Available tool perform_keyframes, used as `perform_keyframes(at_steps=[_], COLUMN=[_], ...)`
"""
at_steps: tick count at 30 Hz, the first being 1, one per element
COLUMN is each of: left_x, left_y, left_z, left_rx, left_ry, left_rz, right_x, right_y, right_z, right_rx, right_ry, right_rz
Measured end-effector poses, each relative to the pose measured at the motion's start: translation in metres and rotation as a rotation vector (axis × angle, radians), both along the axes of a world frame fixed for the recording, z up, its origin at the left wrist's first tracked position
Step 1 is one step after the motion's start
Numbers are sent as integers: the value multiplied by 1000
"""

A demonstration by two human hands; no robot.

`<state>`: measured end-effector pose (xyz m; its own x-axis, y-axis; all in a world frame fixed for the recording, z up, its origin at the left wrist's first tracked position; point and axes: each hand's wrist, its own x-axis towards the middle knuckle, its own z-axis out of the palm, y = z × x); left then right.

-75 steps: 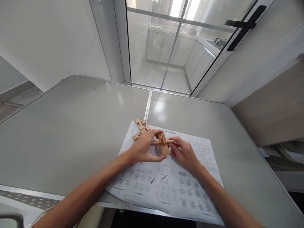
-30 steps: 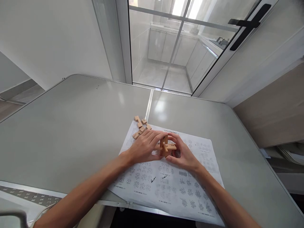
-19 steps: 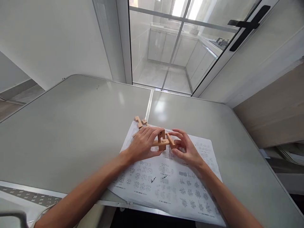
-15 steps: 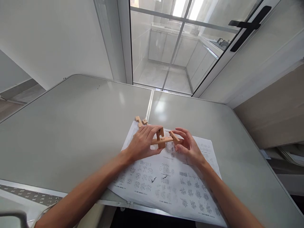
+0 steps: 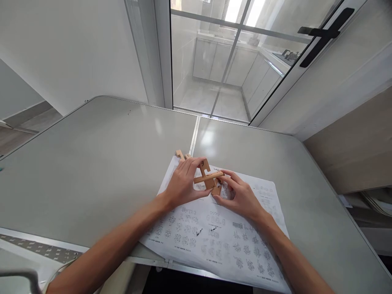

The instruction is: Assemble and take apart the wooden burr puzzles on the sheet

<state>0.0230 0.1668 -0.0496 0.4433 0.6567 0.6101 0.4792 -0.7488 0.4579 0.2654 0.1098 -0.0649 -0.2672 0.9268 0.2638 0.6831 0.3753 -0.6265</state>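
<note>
Steady Left Hand, Light Right Hand

My left hand point(image 5: 182, 181) is pinching the wooden block point(image 5: 204, 164), with the fingers at its top and the thumb near its bottom. The block stands tilted above the sheet point(image 5: 220, 253), and the bar point(image 5: 210, 177) lies across it, pointing to my right side. My right hand point(image 5: 240, 194) pinches the piece point(image 5: 217, 190), which is under the end of the bar and just beside the lower part of the block. Whether the piece touches the block, I cannot tell.

In my judgement, the step in hand is to try the piece against the block and the bar. For doing it well, the left hand should be firm but not hard, so that the bar does not slide. The right hand should be light, and it is better to turn the piece a little than to push it. If I force it at an angle, I think the wood may jam.

The loose parts point(image 5: 179, 154) lie beyond my left hand, at the far edge of the sheet on the table point(image 5: 122, 163), so my elbows have free space.
</note>
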Motion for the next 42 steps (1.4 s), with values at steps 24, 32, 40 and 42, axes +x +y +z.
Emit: perform_keyframes(at_steps=[24, 32, 40, 42], left_x=[2, 2, 2, 2], left_y=[-4, -2, -4, -4], left_z=[4, 6, 10, 11], left_rx=[-326, -347, -306, -311], left_ry=[-78, -81, -84, -74], left_rz=[-235, -124, -244, -264], right_x=[0, -4, -5, -5], right_y=[-2, -6, -6, -7], right_z=[11, 17, 23, 24], right_rx=[-154, -149, -167, -170], right_ry=[396, 420, 473, 461], right_rz=[88, 112, 143, 146])
